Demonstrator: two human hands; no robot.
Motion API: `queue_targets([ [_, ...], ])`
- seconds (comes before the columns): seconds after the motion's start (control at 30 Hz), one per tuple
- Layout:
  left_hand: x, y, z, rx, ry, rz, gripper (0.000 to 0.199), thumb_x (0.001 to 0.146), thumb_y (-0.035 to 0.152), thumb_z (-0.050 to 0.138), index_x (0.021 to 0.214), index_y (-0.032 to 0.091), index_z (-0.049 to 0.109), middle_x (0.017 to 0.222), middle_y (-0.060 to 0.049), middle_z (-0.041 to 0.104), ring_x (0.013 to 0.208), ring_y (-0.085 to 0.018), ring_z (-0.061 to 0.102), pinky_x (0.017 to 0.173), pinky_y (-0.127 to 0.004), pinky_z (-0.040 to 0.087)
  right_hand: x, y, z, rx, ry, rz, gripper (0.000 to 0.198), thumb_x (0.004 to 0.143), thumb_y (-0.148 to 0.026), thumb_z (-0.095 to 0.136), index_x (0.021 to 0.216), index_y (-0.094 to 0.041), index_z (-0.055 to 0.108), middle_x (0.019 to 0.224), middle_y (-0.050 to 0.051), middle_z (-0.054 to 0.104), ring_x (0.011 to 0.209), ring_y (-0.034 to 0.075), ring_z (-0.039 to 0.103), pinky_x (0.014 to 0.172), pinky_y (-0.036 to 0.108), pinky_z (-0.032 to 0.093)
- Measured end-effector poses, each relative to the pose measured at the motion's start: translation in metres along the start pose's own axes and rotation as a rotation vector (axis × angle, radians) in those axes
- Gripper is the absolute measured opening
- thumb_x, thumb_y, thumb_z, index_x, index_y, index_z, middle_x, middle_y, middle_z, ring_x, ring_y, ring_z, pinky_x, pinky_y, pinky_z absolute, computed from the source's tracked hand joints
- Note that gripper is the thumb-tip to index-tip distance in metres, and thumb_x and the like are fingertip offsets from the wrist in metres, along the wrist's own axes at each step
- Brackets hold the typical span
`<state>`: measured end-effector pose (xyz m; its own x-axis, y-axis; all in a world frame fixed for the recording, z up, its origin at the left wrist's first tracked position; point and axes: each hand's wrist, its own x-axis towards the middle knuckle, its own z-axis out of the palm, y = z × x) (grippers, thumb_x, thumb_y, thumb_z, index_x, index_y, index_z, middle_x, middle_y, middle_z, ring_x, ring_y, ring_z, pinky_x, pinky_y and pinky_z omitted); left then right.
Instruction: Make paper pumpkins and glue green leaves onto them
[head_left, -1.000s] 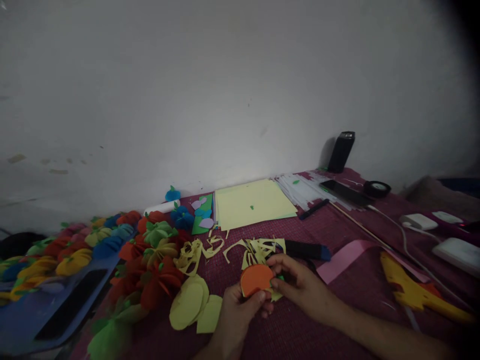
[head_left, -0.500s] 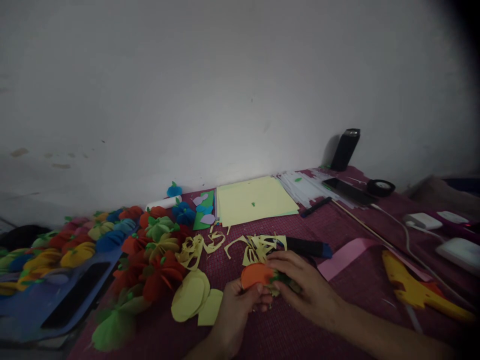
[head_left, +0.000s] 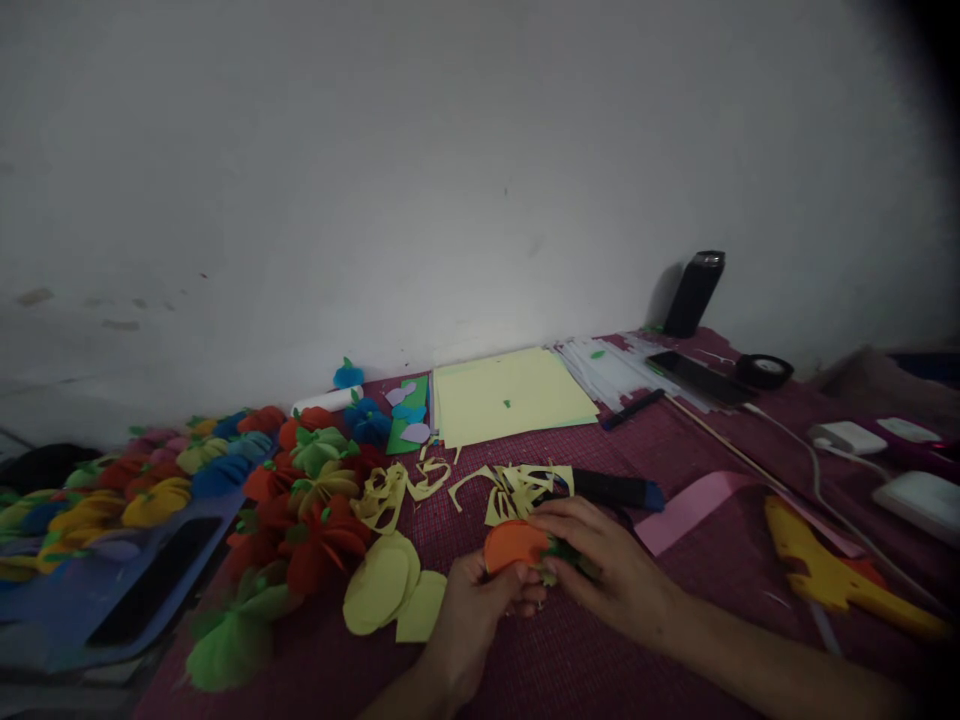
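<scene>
My left hand (head_left: 484,605) pinches a folded orange paper piece (head_left: 516,546) by its lower edge, thumb on top. At the right end of that piece, my right hand (head_left: 592,560) closes its fingers around a small dark green piece (head_left: 561,550), apparently a paper leaf; the fingers cover most of it. The two hands nearly touch. Pale yellow paper scraps (head_left: 517,490) lie just behind them. To the left rest pale yellow paper ovals (head_left: 381,582) and a squarish yellow paper piece (head_left: 420,607).
Many colourful paper pumpkins (head_left: 322,540) crowd the left side. Yellow sheets (head_left: 514,395) lie at the back. Dark-handled scissors (head_left: 615,490), a pink strip (head_left: 697,508), a yellow glue gun (head_left: 817,560), a phone (head_left: 697,377) and a black can-shaped object (head_left: 694,295) occupy the right.
Both hands keep their hold on the orange piece with hardly any movement. The camera view has shifted slightly.
</scene>
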<state>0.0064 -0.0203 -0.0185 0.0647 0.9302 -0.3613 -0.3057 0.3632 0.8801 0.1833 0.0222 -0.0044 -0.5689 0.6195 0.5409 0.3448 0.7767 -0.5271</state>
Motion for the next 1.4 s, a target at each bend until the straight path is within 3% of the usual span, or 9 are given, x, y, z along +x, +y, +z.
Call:
queue_targets([
  [0.2,-0.0007,0.0014,0.0002,-0.001,0.002,-0.008,0.029,0.063,0.035,0.077,0.079,0.011,0.07,0.077,-0.009,0.071,0.066,-0.017,0.064,0.061,-0.027,0.048,-0.002,0.0031,0.0019,-0.013,0.011,-0.039,0.039,0.083,-0.01,0.05,0.12,-0.022,0.05,0.114,0.01,0.055,0.105,0.02,0.052,0.087,0.037,0.048],
  [0.4,-0.0016,0.0032,0.0011,0.018,-0.016,-0.008,0.028,0.065,0.034,0.076,0.079,0.01,0.07,0.077,-0.01,0.071,0.066,-0.017,0.064,0.062,-0.027,0.048,-0.0002,0.0041,0.002,0.033,0.009,-0.015,0.024,0.079,-0.008,0.055,0.099,-0.022,0.056,0.11,0.008,0.055,0.103,0.019,0.053,0.085,0.035,0.048],
  [0.6,-0.0004,0.0034,0.001,0.012,-0.042,0.001,0.028,0.066,0.031,0.075,0.085,0.01,0.07,0.082,-0.011,0.072,0.069,-0.017,0.065,0.063,-0.026,0.048,0.0027,0.0011,-0.0007,0.046,0.01,-0.032,0.02,0.081,-0.008,0.053,0.094,-0.022,0.058,0.107,0.008,0.056,0.1,0.018,0.054,0.082,0.033,0.049],
  [1.1,-0.0002,0.0046,-0.0006,-0.052,-0.035,-0.01,0.031,0.062,0.034,0.078,0.082,0.012,0.07,0.076,-0.008,0.07,0.067,-0.017,0.064,0.063,-0.027,0.047,-0.0007,0.0049,0.002,0.081,-0.068,0.033,0.038,0.079,-0.009,0.056,0.114,-0.024,0.055,0.12,0.01,0.051,0.115,0.021,0.048,0.093,0.04,0.046],
  [1.4,-0.0007,0.0056,-0.0028,-0.081,-0.049,-0.027,0.031,0.063,0.034,0.077,0.084,0.012,0.07,0.08,-0.009,0.071,0.069,-0.017,0.065,0.065,-0.027,0.048,-0.0009,0.0056,0.0042,0.131,-0.053,0.11,0.031,0.078,-0.013,0.06,0.107,-0.024,0.059,0.118,0.009,0.054,0.112,0.021,0.052,0.092,0.039,0.048],
])
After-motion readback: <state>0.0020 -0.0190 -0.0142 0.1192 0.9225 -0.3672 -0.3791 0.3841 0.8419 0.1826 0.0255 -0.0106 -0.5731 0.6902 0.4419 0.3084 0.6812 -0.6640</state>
